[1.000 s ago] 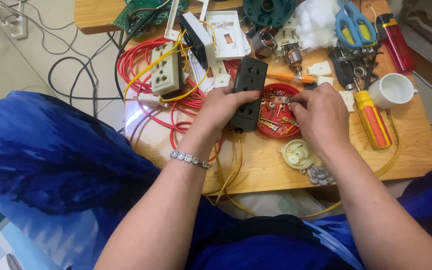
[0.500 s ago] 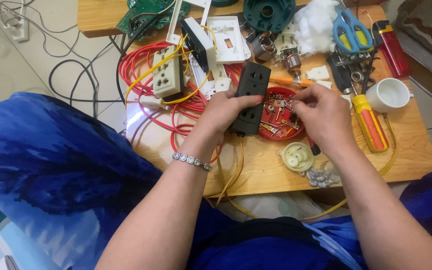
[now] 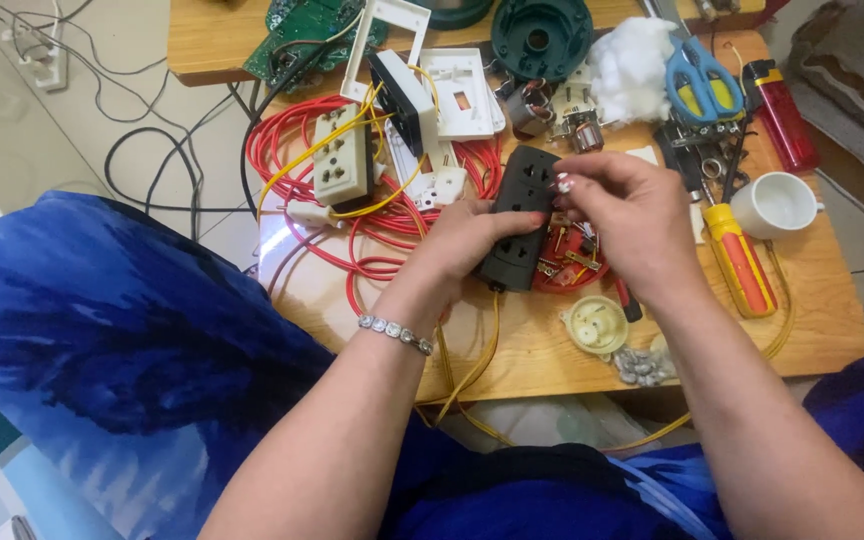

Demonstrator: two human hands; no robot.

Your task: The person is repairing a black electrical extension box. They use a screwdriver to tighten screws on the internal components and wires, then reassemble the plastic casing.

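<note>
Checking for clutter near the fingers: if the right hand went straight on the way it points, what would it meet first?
The right hand points left, fingertips already on the black socket strip; beyond that, probably the white plug.

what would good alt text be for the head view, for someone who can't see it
Seen from above, a left hand and a right hand hold a black socket strip over a cluttered wooden table. Around it lie red wires, a yellow-handled screwdriver, blue scissors and a white cup.
</note>
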